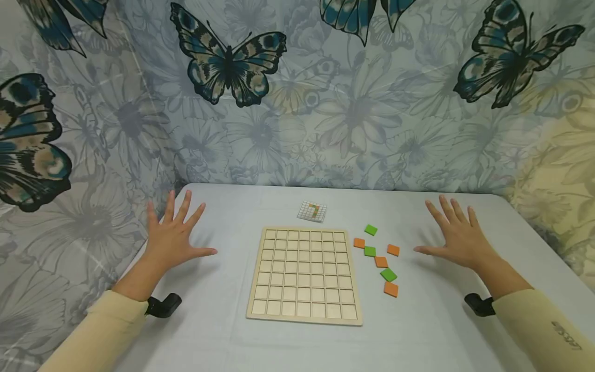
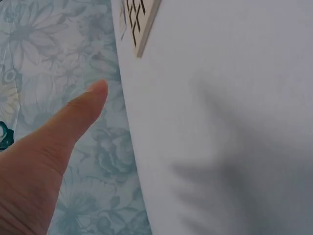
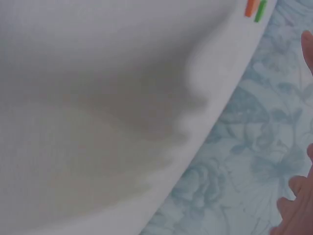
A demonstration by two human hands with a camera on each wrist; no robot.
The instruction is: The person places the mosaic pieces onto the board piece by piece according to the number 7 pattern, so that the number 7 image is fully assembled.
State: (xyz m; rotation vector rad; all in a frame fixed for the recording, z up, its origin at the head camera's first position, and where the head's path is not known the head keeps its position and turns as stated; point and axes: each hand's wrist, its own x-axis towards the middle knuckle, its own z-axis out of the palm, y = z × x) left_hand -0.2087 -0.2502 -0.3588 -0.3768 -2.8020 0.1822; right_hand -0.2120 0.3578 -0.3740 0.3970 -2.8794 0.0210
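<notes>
In the head view a square wooden grid board (image 1: 303,280) lies flat on the table between my hands, its compartments bare. My left hand (image 1: 172,237) hovers left of the board, fingers spread and holding nothing. On the other side my right hand (image 1: 460,237) is spread likewise above the table, right of the loose tiles. Those are several small square tiles, some orange like this orange tile (image 1: 391,289), others green like this green tile (image 1: 388,275). Behind the board lies a small card (image 1: 312,211) printed with a grid and a few coloured squares. The left wrist view shows the left thumb (image 2: 78,115).
A white cloth covers the table (image 1: 209,341). Butterfly-and-flower fabric (image 1: 279,139) hangs behind it and at the left side. Each wrist wears a black strap with a camera mount, such as the left mount (image 1: 165,306).
</notes>
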